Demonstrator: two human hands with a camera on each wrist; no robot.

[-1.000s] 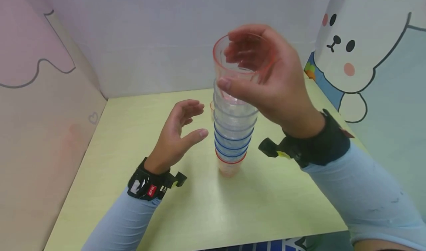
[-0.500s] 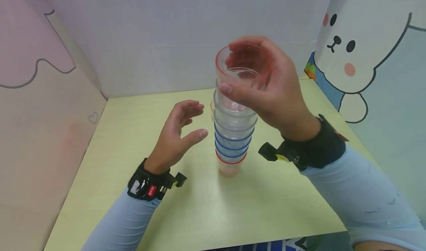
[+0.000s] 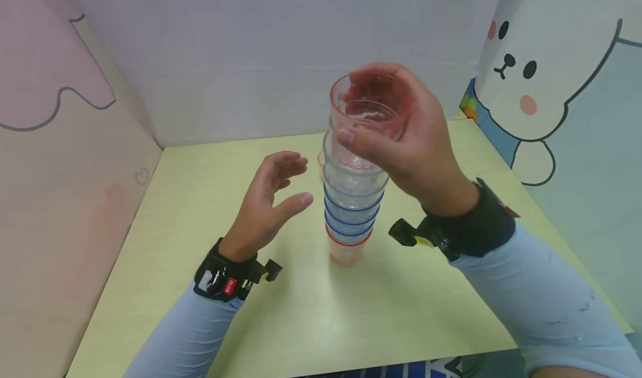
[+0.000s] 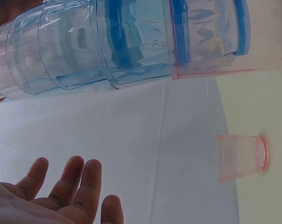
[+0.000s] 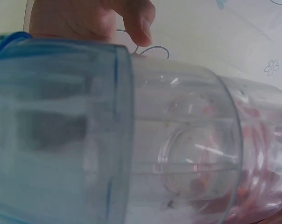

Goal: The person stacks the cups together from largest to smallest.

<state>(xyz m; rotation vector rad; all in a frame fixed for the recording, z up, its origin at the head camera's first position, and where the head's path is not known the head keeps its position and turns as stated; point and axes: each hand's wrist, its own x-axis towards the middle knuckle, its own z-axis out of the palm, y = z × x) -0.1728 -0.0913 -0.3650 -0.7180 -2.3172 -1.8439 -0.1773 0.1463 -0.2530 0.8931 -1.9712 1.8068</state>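
Observation:
A tall stack of clear plastic cups (image 3: pixel 353 199) stands upright on the table, with clear, blue and red rims. In the head view my right hand (image 3: pixel 416 144) grips the topmost, red-rimmed cup (image 3: pixel 342 111), thumb in front and fingers behind. That cup sits inside the stack. My left hand (image 3: pixel 266 205) hovers left of the stack, fingers relaxed and apart from it. The left wrist view shows the left hand (image 4: pixel 71 196) below the stack (image 4: pixel 75 51), touching nothing. In the right wrist view the stack (image 5: pixel 192 140) hides most of the right hand.
A small pink-rimmed cup (image 4: pixel 241 157) stands on the table behind the stack, mostly hidden in the head view. The pale yellow table (image 3: pixel 411 305) meets a plain back wall (image 3: pixel 241 66) and printed side panels (image 3: pixel 577 116).
My right hand has moved down with the red-rimmed cup, which now sits deeper in the top of the stack. The left hand has stayed nearly still.

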